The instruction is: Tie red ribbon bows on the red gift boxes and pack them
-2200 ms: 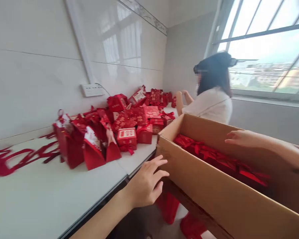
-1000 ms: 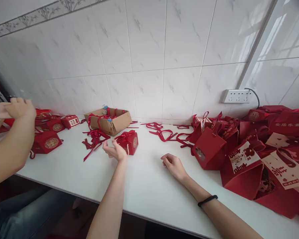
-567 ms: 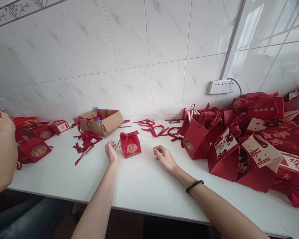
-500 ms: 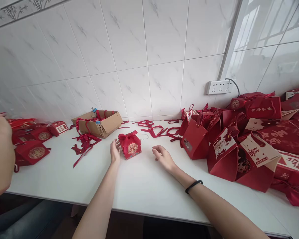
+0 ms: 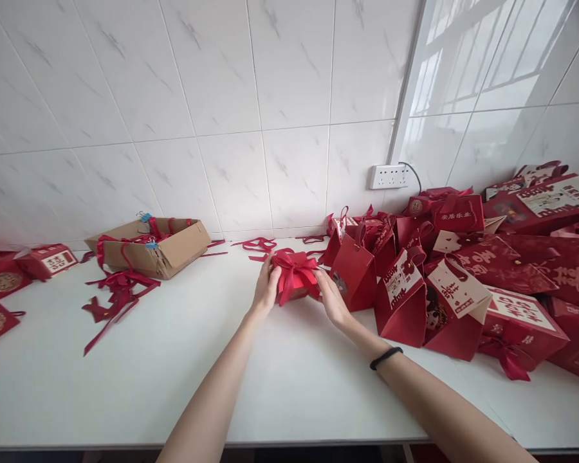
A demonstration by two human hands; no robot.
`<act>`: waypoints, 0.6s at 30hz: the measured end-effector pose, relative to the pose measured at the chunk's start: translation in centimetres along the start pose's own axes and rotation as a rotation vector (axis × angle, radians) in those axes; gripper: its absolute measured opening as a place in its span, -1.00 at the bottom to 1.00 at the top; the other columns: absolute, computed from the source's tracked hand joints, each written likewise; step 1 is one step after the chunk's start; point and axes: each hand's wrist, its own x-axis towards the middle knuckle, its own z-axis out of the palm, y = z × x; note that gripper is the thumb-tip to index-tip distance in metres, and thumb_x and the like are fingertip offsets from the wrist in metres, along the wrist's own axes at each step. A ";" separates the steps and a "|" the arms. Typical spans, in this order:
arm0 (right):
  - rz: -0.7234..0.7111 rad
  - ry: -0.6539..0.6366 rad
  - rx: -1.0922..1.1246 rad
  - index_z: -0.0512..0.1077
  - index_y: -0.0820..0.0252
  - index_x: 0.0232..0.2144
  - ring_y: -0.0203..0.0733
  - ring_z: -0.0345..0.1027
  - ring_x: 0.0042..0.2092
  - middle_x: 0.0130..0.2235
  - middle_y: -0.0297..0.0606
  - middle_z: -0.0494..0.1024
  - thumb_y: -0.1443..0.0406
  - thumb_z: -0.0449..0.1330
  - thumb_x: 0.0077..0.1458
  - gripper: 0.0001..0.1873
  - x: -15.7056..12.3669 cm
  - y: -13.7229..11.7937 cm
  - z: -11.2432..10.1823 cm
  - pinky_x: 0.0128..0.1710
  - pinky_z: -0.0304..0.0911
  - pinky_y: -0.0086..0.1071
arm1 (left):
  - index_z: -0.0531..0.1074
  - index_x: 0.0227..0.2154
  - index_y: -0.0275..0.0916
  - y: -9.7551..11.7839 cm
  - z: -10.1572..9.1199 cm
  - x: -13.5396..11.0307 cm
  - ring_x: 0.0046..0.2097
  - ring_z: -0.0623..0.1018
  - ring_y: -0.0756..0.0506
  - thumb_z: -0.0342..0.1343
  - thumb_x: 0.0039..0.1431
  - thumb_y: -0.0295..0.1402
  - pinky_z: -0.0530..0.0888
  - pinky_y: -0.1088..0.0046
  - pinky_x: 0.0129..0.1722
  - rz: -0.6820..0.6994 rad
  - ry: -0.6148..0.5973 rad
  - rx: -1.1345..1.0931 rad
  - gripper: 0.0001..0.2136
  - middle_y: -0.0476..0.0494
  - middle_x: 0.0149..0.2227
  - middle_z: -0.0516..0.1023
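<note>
A small red gift box with a red ribbon bow (image 5: 296,278) is held just above the white counter (image 5: 174,373) between both my hands. My left hand (image 5: 266,289) grips its left side with curled fingers. My right hand (image 5: 332,298) presses on its right side; a black band sits on that wrist. A pile of red gift bags and boxes (image 5: 463,270) lies just right of the held box.
An open cardboard box with red ribbons (image 5: 149,247) stands at the back left, loose red ribbons (image 5: 116,296) trailing in front of it. More red boxes (image 5: 9,276) lie at the far left edge. A white power strip (image 5: 388,176) hangs on the tiled wall.
Both hands have closed on the small red box and shifted it right, toward the pile. The view has turned right; another person's arm at the left has left the view.
</note>
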 end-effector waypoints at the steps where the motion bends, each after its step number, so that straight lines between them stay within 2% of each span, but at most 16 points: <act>1: 0.000 -0.016 -0.005 0.33 0.12 -0.17 -0.09 0.37 -0.06 -0.07 -0.16 0.47 -0.09 -0.17 0.18 -0.49 -0.3 0.1 -0.5 -0.18 0.35 -0.26 | 0.39 -0.05 -0.17 0.0 -0.2 -0.2 0.13 0.37 -0.18 0.08 0.06 -0.12 0.32 0.29 0.11 0.026 -0.032 0.030 -0.59 -0.16 0.00 0.47; 5: -0.016 -0.047 0.031 0.27 0.12 -0.22 -0.12 0.38 -0.11 -0.11 -0.18 0.45 -0.07 -0.08 0.17 -0.57 -1.0 0.0 -1.2 -0.19 0.35 -0.29 | 0.34 0.07 -0.15 -0.1 -1.2 -1.1 0.19 0.33 -0.20 0.08 0.07 -0.08 0.31 0.24 0.14 0.023 -0.204 0.074 -0.50 -0.19 0.05 0.45; 8: -0.072 0.000 -0.017 0.21 0.12 -0.16 -0.14 0.38 -0.16 -0.08 -0.16 0.41 -0.02 0.03 0.13 -0.60 -1.0 -0.3 -1.2 -0.23 0.35 -0.29 | 0.32 0.09 -0.16 0.0 -1.3 -1.4 0.19 0.32 -0.22 0.05 0.08 -0.04 0.35 0.24 0.12 -0.023 -0.255 -0.020 -0.47 -0.22 0.09 0.42; 11: -0.149 0.074 -0.118 0.23 0.13 -0.16 -0.15 0.37 -0.16 -0.09 -0.15 0.39 0.03 0.06 0.13 -0.65 -0.8 -0.4 -1.2 -0.22 0.35 -0.27 | 0.31 0.10 -0.19 0.4 -1.1 -1.7 0.21 0.30 -0.24 0.07 0.07 -0.03 0.32 0.22 0.16 -0.008 -0.302 -0.027 -0.44 -0.25 0.13 0.37; 13: -0.234 0.138 -0.157 0.29 0.13 -0.28 -0.12 0.33 -0.09 -0.13 -0.15 0.39 0.05 0.05 0.15 -0.72 -0.7 -0.3 -1.3 -0.15 0.33 -0.24 | 0.29 0.10 -0.20 0.7 -1.1 -2.1 0.23 0.26 -0.24 0.09 0.08 -0.09 0.28 0.22 0.19 0.060 -0.288 0.047 -0.46 -0.26 0.16 0.32; 15: -0.290 0.165 -0.157 0.32 0.13 -0.41 -0.10 0.30 -0.04 -0.15 -0.15 0.39 0.05 0.06 0.14 -0.71 -0.8 -0.2 -1.2 -0.12 0.33 -0.23 | 0.26 0.10 -0.20 1.0 -1.0 -2.5 0.24 0.24 -0.22 0.08 0.10 -0.19 0.29 0.22 0.18 0.154 -0.221 0.133 -0.51 -0.26 0.19 0.27; 18: -0.256 0.133 -0.111 0.36 0.14 -0.49 -0.11 0.34 -0.13 -0.18 -0.16 0.40 0.04 0.13 0.10 -0.68 -0.8 -0.4 -1.3 -0.24 0.36 -0.26 | 0.18 0.10 -0.18 1.4 -0.9 -3.0 0.21 0.29 -0.20 0.06 0.12 -0.29 0.38 0.23 0.09 0.248 -0.187 0.145 -0.53 -0.29 0.20 0.23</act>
